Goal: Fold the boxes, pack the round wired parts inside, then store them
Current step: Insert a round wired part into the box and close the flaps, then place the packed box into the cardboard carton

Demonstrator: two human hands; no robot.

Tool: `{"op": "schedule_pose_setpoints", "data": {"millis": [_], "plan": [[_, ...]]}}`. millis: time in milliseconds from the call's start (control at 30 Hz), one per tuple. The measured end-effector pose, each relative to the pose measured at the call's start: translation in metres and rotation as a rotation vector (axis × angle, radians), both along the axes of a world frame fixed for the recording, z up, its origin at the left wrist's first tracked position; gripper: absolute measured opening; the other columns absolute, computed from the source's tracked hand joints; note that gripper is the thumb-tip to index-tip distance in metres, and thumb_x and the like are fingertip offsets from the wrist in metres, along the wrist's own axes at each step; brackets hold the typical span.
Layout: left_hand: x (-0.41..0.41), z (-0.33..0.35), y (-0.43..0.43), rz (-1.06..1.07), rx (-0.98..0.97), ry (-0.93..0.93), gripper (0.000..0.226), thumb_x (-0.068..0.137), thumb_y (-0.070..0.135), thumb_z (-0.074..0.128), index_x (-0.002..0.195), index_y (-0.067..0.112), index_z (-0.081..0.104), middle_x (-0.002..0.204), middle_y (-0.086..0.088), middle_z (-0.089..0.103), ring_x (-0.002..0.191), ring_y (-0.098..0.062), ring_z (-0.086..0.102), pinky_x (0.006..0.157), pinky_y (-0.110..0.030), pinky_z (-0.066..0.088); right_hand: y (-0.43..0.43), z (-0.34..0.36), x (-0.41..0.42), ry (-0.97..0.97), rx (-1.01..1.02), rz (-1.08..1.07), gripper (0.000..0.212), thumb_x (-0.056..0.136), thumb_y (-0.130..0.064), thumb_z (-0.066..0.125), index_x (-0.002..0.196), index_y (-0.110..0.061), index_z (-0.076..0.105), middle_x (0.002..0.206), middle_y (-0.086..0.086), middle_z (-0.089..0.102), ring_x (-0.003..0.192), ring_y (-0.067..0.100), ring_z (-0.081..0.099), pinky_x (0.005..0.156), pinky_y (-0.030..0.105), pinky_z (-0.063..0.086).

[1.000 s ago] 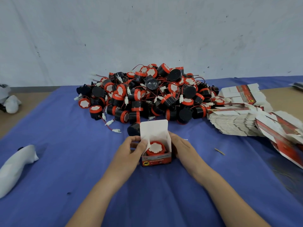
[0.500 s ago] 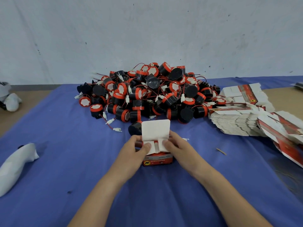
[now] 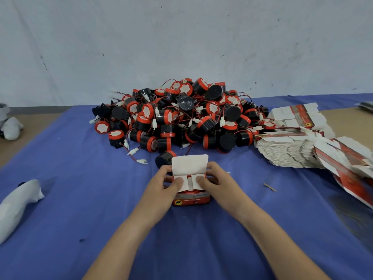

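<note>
A small red and white box [image 3: 191, 200] stands on the blue cloth in front of me, its white lid flap [image 3: 189, 164] still upright. A round red-topped part sits inside, mostly hidden under the two white side flaps. My left hand [image 3: 161, 188] grips the box's left side with its thumb pressing the left flap down. My right hand [image 3: 217, 184] grips the right side, thumb on the right flap. Behind the box lies a big pile of black and red round wired parts [image 3: 181, 116].
Stacks of flat unfolded boxes [image 3: 288, 150] lie at the right, fanning toward the table's right edge. A white stuffed bag [image 3: 18, 203] rests at the left. A small stick [image 3: 269, 187] lies right of my hand. The blue cloth [image 3: 80, 199] covers the table.
Both side flaps have been folded down over the part, which was in plain view a second ago. My thumbs have moved onto the flaps.
</note>
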State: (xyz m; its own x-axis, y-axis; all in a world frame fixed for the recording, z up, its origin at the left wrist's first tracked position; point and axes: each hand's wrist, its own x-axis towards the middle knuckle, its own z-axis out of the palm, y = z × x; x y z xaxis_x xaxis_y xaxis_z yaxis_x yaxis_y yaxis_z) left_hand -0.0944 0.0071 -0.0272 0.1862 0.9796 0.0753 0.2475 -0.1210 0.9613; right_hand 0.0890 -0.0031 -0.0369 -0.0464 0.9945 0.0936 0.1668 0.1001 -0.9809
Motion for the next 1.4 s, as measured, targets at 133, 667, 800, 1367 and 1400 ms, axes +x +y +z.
{"op": "schedule_pose_setpoints", "data": {"millis": [133,667,800,1367,1400], "plan": [[-0.001,0.000,0.000,0.004,0.014,0.002,0.015,0.101,0.023,0.056,0.103,0.038,0.059,0.102,0.008,0.066,0.077,-0.003,0.067,0.058,-0.014,0.048,0.001,0.001,0.004,-0.072,0.021,-0.013,0.010,0.100,-0.020,0.063,0.108,-0.027,0.065,0.104,-0.008,0.075,0.098,0.006,0.070,0.078,0.021,0.055],[-0.008,0.005,-0.003,-0.011,-0.075,0.015,0.033,0.105,0.029,0.041,0.096,0.028,0.073,0.090,0.012,0.074,0.081,0.001,0.067,0.066,-0.012,0.051,-0.007,0.009,0.019,-0.443,0.005,0.162,0.063,0.052,-0.091,0.065,0.096,-0.046,0.058,0.108,-0.033,0.050,0.099,-0.023,0.049,0.082,0.005,0.043],[-0.011,0.005,-0.006,-0.058,-0.061,0.021,0.023,0.105,0.022,0.047,0.100,0.028,0.069,0.085,0.011,0.071,0.076,0.007,0.065,0.060,-0.009,0.049,-0.014,0.010,0.017,-0.440,0.088,0.176,0.055,0.064,-0.068,0.068,0.115,-0.066,0.049,0.142,-0.029,0.036,0.127,-0.010,0.043,0.090,0.004,0.042],[-0.017,-0.009,-0.018,-0.179,0.277,0.268,0.026,0.098,0.025,0.059,0.103,0.050,0.067,0.127,0.044,0.048,0.118,0.007,0.050,0.089,-0.017,0.047,-0.047,0.002,0.016,-0.607,0.166,0.163,0.048,0.088,-0.060,0.065,0.133,-0.057,0.049,0.149,-0.047,0.026,0.139,-0.016,0.026,0.111,0.021,0.032],[-0.020,-0.009,-0.018,-0.202,0.274,0.285,0.024,0.097,0.032,0.060,0.108,0.053,0.065,0.129,0.046,0.045,0.120,0.009,0.048,0.090,-0.017,0.046,-0.047,0.001,0.015,-0.607,0.164,0.158,0.051,0.090,-0.056,0.065,0.138,-0.050,0.048,0.145,-0.047,0.031,0.137,-0.016,0.028,0.111,0.019,0.033]]}}
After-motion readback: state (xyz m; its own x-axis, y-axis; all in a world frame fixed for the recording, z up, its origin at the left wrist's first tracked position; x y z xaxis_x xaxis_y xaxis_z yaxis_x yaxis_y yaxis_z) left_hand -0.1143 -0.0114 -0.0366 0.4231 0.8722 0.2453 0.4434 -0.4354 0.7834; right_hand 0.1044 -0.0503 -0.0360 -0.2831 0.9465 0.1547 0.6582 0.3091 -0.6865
